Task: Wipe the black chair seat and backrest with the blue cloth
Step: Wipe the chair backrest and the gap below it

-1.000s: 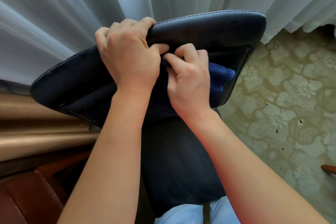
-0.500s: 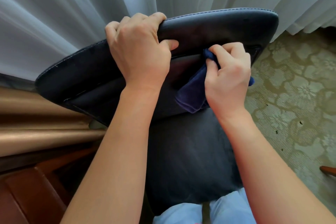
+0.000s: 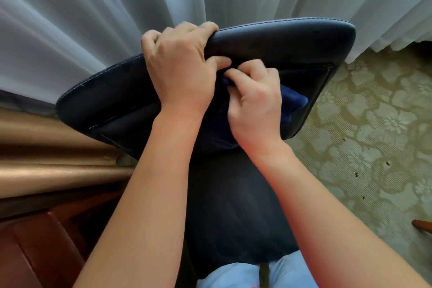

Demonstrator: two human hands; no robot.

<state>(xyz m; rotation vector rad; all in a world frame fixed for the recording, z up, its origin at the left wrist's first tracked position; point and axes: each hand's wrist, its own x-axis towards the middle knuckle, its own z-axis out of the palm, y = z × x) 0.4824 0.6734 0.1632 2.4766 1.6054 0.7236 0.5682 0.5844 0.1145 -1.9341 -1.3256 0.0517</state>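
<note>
The black chair stands in front of the person, with its backrest against a white curtain and its seat lower in the view, between the two forearms. The backrest has a padded top edge with a light seam line.

The left hand grips the top edge of the backrest near its middle. Its fingers are curled over the edge to the far side, and the thumb lies on the front face of the backrest.

The right hand is just beside the left hand; its bent index finger is close to the left thumb, perhaps touching it. The fingers of the right hand are clenched around the blue cloth and press it on the front face of the backrest, below the padded top. A part of the cloth comes out on the right side of the hand, and a darker part hangs below the hand, toward the seat.

On the right side there is a floor with a green flower pattern. On the left side I see a golden-brown curtain and, lower, a piece of reddish-brown wooden furniture. At the bottom edge the light blue clothing of the person is visible, near the front of the seat.
</note>
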